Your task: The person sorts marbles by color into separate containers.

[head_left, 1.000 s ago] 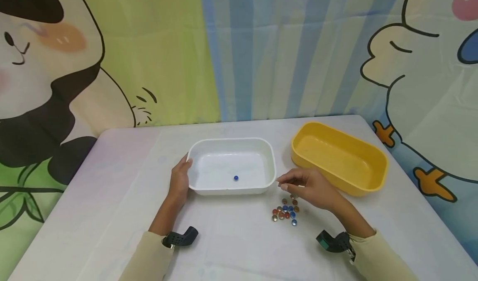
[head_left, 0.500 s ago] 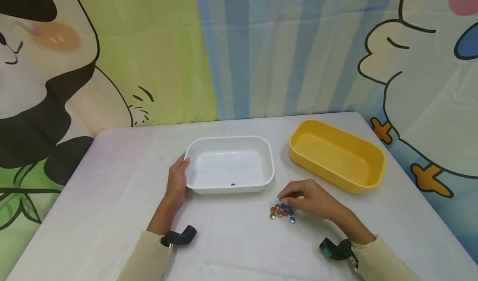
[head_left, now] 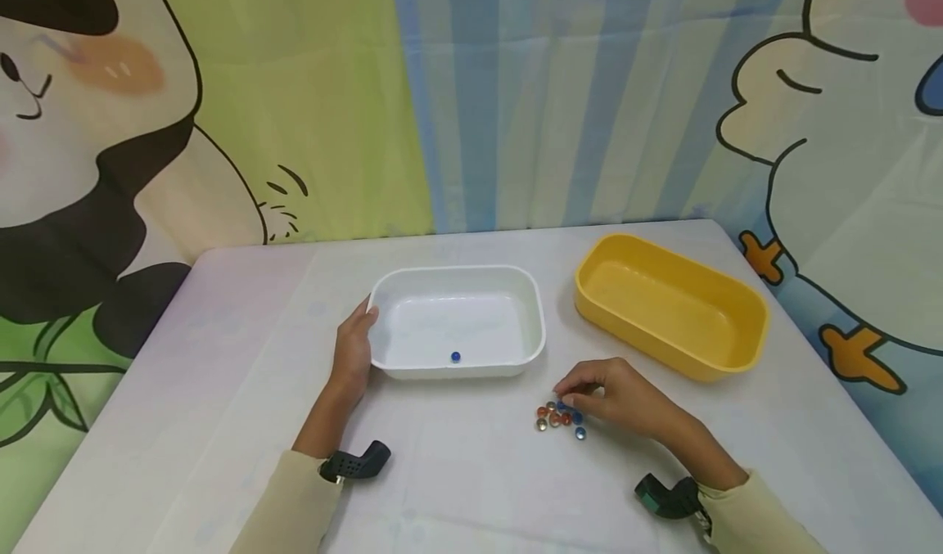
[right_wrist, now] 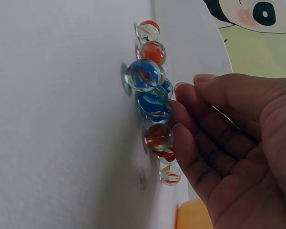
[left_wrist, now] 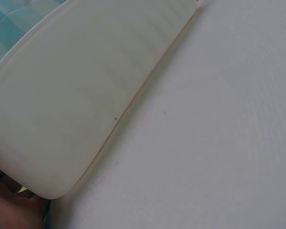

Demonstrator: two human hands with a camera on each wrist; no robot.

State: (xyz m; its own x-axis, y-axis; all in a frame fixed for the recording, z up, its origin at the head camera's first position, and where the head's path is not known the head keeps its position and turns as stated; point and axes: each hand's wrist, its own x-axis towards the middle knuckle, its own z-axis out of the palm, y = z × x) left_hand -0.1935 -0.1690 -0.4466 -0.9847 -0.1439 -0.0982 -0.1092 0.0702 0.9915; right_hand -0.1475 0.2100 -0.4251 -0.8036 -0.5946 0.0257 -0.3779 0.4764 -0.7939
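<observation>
Likely light, hard and slippery; pinch marbles [right_wrist: 152,101] round their middles, just beyond the right hand [head_left: 619,392], relaxed and apparently holding nothing. Steady the tray [head_left: 464,317], gripped by the left hand [head_left: 352,349].

The left hand [head_left: 354,345] grips the left end of a white tray [head_left: 457,317] containing one blue marble [head_left: 455,358]. The right hand [head_left: 619,394], fingers bent downward, is at a cluster of coloured marbles [head_left: 555,421] on the counter [head_left: 442,480]. A yellow tray [head_left: 663,300] lies angled beyond it; a cartoon-printed backdrop [head_left: 516,104] rises behind.
</observation>
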